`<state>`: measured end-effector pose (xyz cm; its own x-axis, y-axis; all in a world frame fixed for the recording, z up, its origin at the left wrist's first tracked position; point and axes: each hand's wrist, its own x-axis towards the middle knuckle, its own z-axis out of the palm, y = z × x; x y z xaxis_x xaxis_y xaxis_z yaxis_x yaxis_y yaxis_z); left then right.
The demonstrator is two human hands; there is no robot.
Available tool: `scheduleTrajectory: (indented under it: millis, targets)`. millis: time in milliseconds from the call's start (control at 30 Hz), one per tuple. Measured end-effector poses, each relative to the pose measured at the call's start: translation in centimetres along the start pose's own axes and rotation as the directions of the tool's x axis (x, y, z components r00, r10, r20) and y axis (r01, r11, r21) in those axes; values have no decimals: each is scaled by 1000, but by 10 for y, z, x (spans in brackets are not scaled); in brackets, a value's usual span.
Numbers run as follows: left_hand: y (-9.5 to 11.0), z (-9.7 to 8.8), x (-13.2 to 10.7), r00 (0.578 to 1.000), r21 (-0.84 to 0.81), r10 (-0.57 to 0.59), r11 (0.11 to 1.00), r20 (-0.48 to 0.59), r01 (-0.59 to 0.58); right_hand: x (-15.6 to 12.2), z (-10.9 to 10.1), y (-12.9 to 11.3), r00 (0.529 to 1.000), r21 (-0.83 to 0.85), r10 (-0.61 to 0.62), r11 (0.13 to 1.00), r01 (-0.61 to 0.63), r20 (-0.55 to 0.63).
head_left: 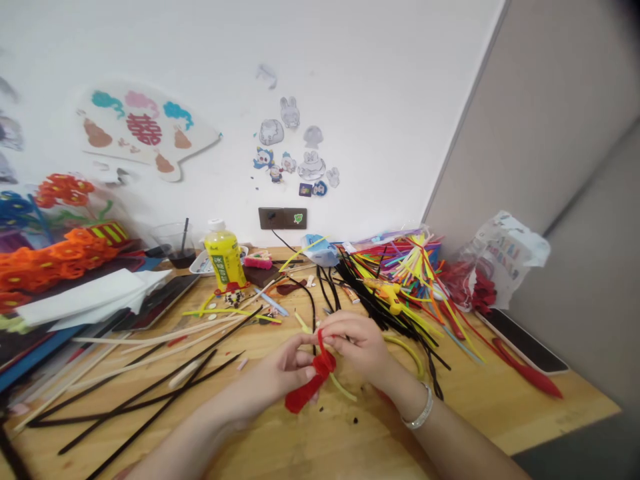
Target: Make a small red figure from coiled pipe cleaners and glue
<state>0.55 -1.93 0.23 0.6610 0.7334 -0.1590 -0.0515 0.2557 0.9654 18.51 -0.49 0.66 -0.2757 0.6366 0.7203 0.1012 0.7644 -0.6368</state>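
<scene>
Both hands meet over the wooden table (500,400) on a red pipe-cleaner piece (313,380) with a loop at its top. My left hand (280,373) pinches its lower part between thumb and fingers. My right hand (357,343), with a silver bracelet on the wrist, closes its fingers round the red loop. A yellow-green stem (343,388) sticks out below the hands.
Black and cream pipe cleaners (150,380) lie scattered at the left. A pile of many-coloured ones (410,273) sits behind the hands. A yellow bottle (225,257), orange pipe-cleaner flowers (55,257), a tablet (160,300), a plastic bag (500,257) and red scissors (527,373) are around.
</scene>
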Motion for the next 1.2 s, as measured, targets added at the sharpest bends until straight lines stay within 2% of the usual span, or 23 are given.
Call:
scheduleTrajectory:
  millis: [100,167,200,267,333,367,467,567,667,733,800,867,933,967,1067,1200]
  targets:
    - [4,-3,1,999,16,18,1000,-36,-18,1,-6,1,997,114,66,992,-62,-28]
    - [8,-6,1,996,28,48,999,-70,-46,2,-12,0,988,229,132,962,-147,79]
    - [9,-7,1,995,36,65,997,-81,-62,2,-16,0,971,270,164,940,-208,177]
    - [13,-9,0,991,51,95,995,-92,-90,2,-21,1,903,272,221,903,-332,368]
    - [15,-10,-1,989,60,105,993,-103,-100,2,-24,3,842,191,285,894,-406,459]
    - [15,-9,-2,989,64,105,993,-109,-98,2,-24,5,832,155,310,895,-419,460]
    - [12,-8,-2,994,83,90,993,-65,-85,4,-20,11,859,156,353,888,-432,370]
    - [4,-6,-1,997,132,83,988,2,-83,6,-14,13,920,272,352,881,-388,173]
    - [-2,-2,2,998,192,51,981,-45,-41,7,-8,12,946,412,325,859,-305,24]
    - [-3,-1,4,994,216,34,976,-108,-10,5,-7,10,953,513,302,815,-272,26]
    - [-1,-2,6,982,212,54,977,-181,-15,3,-9,8,957,562,276,779,-278,91]
    - [4,-7,5,972,175,77,984,-221,-38,1,-15,8,940,505,288,793,-340,181]
    - [10,-14,3,979,107,88,992,-187,-69,3,-20,10,908,322,357,852,-413,219]
    - [13,-17,1,986,67,88,995,-142,-79,4,-22,12,897,199,396,880,-432,195]
    - [19,-23,-5,996,-16,84,996,-16,-84,10,-25,20,900,-84,437,897,-434,9]
    - [19,-20,-6,1000,60,-25,998,-6,25,13,-28,25,904,-89,345,922,-377,-255]
